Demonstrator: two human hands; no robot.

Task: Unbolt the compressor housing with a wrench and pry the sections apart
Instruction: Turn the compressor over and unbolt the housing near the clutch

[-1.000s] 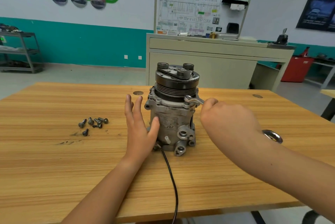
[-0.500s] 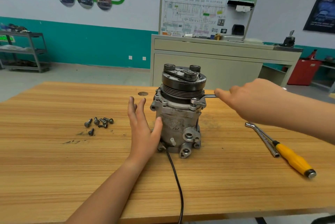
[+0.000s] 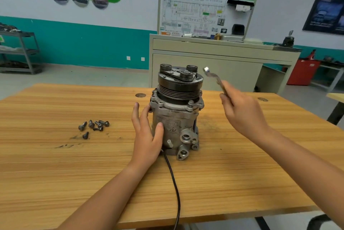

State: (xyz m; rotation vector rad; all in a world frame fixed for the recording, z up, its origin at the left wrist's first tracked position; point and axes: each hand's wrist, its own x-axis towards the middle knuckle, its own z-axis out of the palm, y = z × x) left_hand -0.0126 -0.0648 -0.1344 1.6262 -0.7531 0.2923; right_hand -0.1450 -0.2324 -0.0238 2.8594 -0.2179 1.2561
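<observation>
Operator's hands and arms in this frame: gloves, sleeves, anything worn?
Nothing worn that shows. Left hand and right hand are bare, with no gloves or rings visible. Both forearms are uncovered to the frame edge: no sleeves, watch or bands.

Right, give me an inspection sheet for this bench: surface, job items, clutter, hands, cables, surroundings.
Surface: wooden table, dark scuff marks left of centre.
Job's things: compressor upright, pulley up; wrench raised beside the pulley, clear of the housing.
Clutter: loose bolts clustered left of the compressor.
Hands: left hand braces the compressor's side, fingers straight; right hand grips the wrench.
Cables: black cable runs from the compressor's base over the near edge.
Surroundings: cabinet with wiring board behind; shelf rack far left; red bin far right.
</observation>
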